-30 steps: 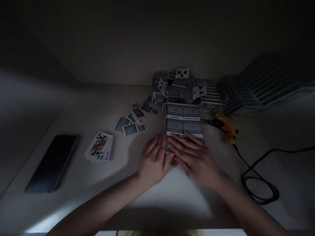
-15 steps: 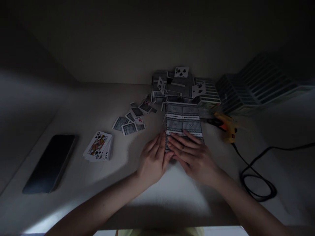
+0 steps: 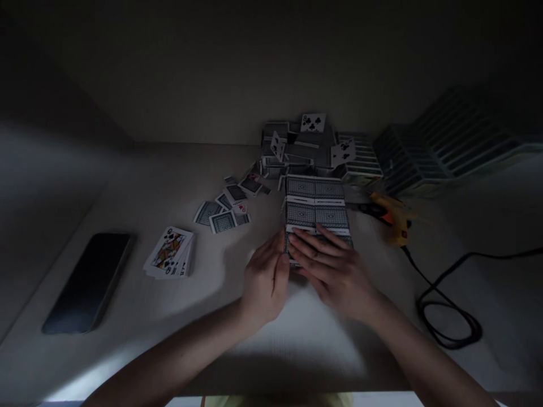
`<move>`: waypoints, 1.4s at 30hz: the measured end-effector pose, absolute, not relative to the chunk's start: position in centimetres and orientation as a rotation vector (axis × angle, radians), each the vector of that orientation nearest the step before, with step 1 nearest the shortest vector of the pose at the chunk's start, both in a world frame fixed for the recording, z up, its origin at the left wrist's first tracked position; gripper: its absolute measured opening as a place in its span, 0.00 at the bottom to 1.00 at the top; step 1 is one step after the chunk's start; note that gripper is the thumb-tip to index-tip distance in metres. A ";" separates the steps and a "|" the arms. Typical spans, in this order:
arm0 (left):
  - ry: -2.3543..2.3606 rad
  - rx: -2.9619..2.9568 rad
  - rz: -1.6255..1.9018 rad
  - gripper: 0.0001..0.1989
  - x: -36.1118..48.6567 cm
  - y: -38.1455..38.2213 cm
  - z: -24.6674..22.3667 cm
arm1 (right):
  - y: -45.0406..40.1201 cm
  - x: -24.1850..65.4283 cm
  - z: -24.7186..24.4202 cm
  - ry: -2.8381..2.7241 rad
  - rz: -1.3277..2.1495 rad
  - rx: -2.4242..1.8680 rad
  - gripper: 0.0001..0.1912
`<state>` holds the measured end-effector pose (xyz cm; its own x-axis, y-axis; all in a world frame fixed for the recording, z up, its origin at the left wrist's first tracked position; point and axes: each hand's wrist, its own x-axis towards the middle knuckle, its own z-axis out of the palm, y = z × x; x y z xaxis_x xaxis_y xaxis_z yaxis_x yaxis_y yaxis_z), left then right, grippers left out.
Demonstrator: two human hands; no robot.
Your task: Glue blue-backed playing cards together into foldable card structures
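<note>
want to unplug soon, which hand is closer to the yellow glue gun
Right. The right hand lies on the card structure, just left of the glue gun; the left hand is at the structure's far side.

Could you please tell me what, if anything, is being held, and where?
The card block, at its near end: the right hand lies over the top, the left hand against the left side. Whether either grips firmly cannot be told.
</note>
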<state>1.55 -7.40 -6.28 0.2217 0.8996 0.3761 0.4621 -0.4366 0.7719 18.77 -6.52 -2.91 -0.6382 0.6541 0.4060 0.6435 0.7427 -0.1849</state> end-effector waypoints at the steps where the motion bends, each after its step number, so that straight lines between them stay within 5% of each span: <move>1: 1.249 1.978 1.140 0.20 1.6 -7.4 -6.3 | -6.5 18.7 -2.9 -2.489 0.030 -0.988 0.18; 22: 1.163 1.403 1.239 0.18 2.6 -8.1 -7.2 | -6.4 18.7 -3.1 -2.428 0.048 -0.972 0.18; 26: 1.173 1.397 1.208 0.19 2.5 -8.4 -7.4 | -6.4 18.7 -3.3 -2.355 0.111 -0.994 0.16; 31: 1.153 1.464 1.210 0.21 2.3 -8.6 -7.6 | -6.4 18.5 -2.8 -2.485 0.048 -1.102 0.26; 42: 1.153 1.519 1.218 0.19 2.2 -8.3 -7.5 | -6.5 18.1 -2.5 -2.568 -0.112 -1.122 0.22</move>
<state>2.20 -8.28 -7.51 0.1000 0.9748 0.1995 0.1459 -0.2127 0.9662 18.14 -6.53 -2.53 -0.6326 0.6989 0.3336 0.7253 0.6857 -0.0611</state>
